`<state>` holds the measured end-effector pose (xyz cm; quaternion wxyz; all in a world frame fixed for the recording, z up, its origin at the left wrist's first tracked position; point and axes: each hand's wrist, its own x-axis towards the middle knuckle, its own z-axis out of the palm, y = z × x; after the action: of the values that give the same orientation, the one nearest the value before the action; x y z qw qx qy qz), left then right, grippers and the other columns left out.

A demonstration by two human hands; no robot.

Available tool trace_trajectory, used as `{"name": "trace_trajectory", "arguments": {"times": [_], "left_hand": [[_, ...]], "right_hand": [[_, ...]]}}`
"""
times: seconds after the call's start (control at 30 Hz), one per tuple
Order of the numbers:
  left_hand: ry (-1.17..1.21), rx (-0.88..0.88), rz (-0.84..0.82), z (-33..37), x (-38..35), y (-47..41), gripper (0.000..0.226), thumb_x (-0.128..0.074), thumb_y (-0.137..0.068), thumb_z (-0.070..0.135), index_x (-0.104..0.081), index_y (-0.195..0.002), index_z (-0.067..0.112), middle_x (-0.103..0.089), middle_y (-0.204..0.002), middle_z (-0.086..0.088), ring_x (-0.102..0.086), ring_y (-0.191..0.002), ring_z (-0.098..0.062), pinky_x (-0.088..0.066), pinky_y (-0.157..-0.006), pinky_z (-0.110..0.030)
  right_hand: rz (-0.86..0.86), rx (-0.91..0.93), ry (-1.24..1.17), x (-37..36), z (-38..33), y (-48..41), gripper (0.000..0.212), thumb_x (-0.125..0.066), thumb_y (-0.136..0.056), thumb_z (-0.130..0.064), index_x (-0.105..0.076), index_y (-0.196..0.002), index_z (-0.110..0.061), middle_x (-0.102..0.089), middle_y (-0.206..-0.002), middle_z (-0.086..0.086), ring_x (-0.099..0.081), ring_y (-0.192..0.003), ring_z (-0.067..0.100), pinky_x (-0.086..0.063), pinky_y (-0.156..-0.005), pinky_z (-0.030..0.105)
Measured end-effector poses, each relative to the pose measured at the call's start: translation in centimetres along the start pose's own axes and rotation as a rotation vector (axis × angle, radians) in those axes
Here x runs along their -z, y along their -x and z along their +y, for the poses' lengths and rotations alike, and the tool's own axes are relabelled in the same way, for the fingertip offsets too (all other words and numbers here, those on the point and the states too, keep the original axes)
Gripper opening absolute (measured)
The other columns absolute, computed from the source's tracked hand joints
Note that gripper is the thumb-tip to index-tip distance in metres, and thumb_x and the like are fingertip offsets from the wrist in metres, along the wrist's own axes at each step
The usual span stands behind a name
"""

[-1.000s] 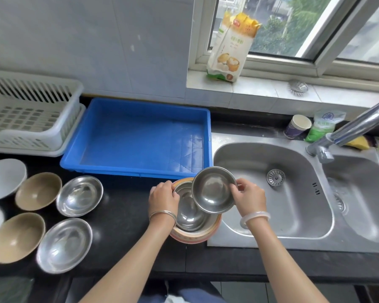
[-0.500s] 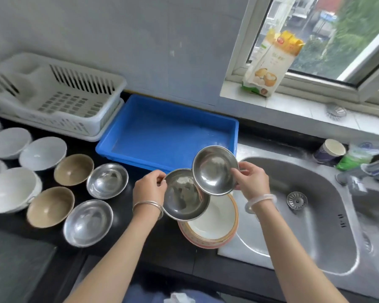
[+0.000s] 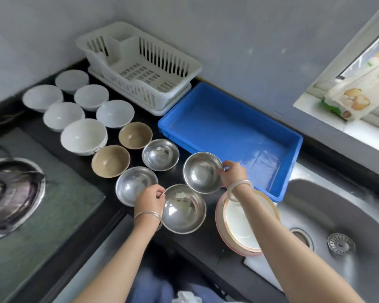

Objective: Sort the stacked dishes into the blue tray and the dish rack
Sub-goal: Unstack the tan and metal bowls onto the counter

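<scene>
Kitchen counter [image 3: 197, 243], black, with a stove [image 3: 15, 193] at the left and a sink [image 3: 337, 219] at the right. The white dish rack [image 3: 140, 68] and blue tray [image 3: 228, 132] are set at the far side against the wall.

Change: a second ago the two steel bowls were being lifted off the stack by the sink. They are now carried left to the row of steel bowls already laid out.
- The near bowl [image 3: 183, 208] is pinched at its left rim by the left hand [image 3: 150, 200].
- The far bowl [image 3: 202, 172] is pinched at its right rim by the right hand [image 3: 233, 173], just near of the tray's edge.
- Whether either bowl is down on the counter cannot be told.

The remaining stack [image 3: 245, 221] is now plates only, at the sink's left edge. Two more steel bowls [image 3: 160, 154], two brown bowls [image 3: 110, 161] and several white bowls [image 3: 83, 136] are spread out to the left.

Judgement: the stack is being broken down by type first. None of the laid-out dishes is in the tray or rack, so the sorting proper is not begun. Probably next is setting both bowls down, then the plates.
</scene>
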<state>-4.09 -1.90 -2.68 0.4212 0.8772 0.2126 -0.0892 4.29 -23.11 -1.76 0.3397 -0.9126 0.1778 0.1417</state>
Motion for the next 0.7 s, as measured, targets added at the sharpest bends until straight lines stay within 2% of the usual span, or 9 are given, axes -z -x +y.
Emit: {"name": "trace_trajectory", "arguments": {"times": [0.07,0.17,0.23,0.33,0.47,0.57,0.7], "left_hand": [[-0.011,0.011,0.007,-0.8,-0.2,0.1,0.012,-0.057,-0.082,0.004,-0.067,-0.085,0.011,-0.071,-0.080,-0.006,-0.064,-0.075,-0.022,-0.051,-0.069,-0.031],[-0.037,0.014,0.020,-1.5,-0.3,0.1,0.012,-0.057,-0.083,0.006,-0.067,-0.085,0.011,-0.070,-0.078,-0.004,-0.064,-0.074,-0.023,-0.052,-0.068,-0.034],[-0.041,0.012,0.024,-1.9,-0.4,0.0,0.011,-0.056,-0.083,0.006,-0.066,-0.084,0.010,-0.069,-0.077,-0.004,-0.063,-0.072,-0.023,-0.052,-0.066,-0.033],[-0.047,-0.004,0.031,-2.1,-0.5,-0.2,0.011,-0.055,-0.083,0.004,-0.065,-0.083,0.008,-0.068,-0.076,-0.006,-0.063,-0.072,-0.025,-0.052,-0.065,-0.036],[-0.068,-0.040,0.054,-2.2,-0.6,-0.4,0.010,-0.055,-0.082,0.003,-0.064,-0.083,0.007,-0.067,-0.079,-0.007,-0.061,-0.073,-0.026,-0.053,-0.066,-0.039],[-0.097,-0.059,0.078,-2.5,-0.7,-0.4,0.010,-0.056,-0.082,0.003,-0.064,-0.084,0.009,-0.063,-0.085,-0.005,-0.059,-0.073,-0.024,-0.052,-0.066,-0.038],[-0.100,-0.067,0.091,-2.8,-0.9,-0.6,0.010,-0.058,-0.083,0.004,-0.064,-0.084,0.011,-0.060,-0.085,-0.001,-0.058,-0.073,-0.022,-0.047,-0.062,-0.032]], "right_hand": [[-0.029,-0.022,0.060,-1.0,-0.3,-0.2,0.017,-0.051,-0.085,-0.016,-0.066,-0.093,-0.013,-0.065,-0.085,0.011,-0.055,-0.077,0.029,-0.038,-0.066,0.025],[-0.051,-0.080,0.103,-2.2,-0.7,-0.4,0.021,-0.046,-0.083,-0.009,-0.053,-0.064,-0.012,-0.054,-0.066,0.006,-0.050,-0.070,0.030,-0.038,-0.062,0.027],[-0.061,-0.117,0.095,-2.9,-0.9,-0.5,0.027,-0.044,-0.083,-0.007,-0.044,-0.058,-0.015,-0.052,-0.065,0.007,-0.054,-0.071,0.031,-0.040,-0.063,0.027],[-0.087,-0.155,0.072,-3.5,-1.0,-0.8,0.022,-0.043,-0.085,-0.008,-0.049,-0.065,-0.014,-0.062,-0.079,0.013,-0.063,-0.082,0.034,-0.045,-0.068,0.029],[-0.113,-0.204,0.024,-4.2,-0.7,-1.1,0.013,-0.045,-0.087,-0.010,-0.058,-0.083,-0.011,-0.067,-0.090,0.015,-0.066,-0.086,0.033,-0.051,-0.076,0.034],[-0.115,-0.245,-0.028,-4.5,-0.6,-1.2,0.013,-0.046,-0.087,-0.009,-0.057,-0.082,-0.011,-0.063,-0.084,0.013,-0.066,-0.083,0.032,-0.053,-0.077,0.036],[-0.094,-0.258,-0.074,-4.6,-0.3,-1.4,0.012,-0.047,-0.090,-0.015,-0.056,-0.083,-0.012,-0.057,-0.069,0.006,-0.061,-0.065,0.025,-0.053,-0.071,0.035]]}}
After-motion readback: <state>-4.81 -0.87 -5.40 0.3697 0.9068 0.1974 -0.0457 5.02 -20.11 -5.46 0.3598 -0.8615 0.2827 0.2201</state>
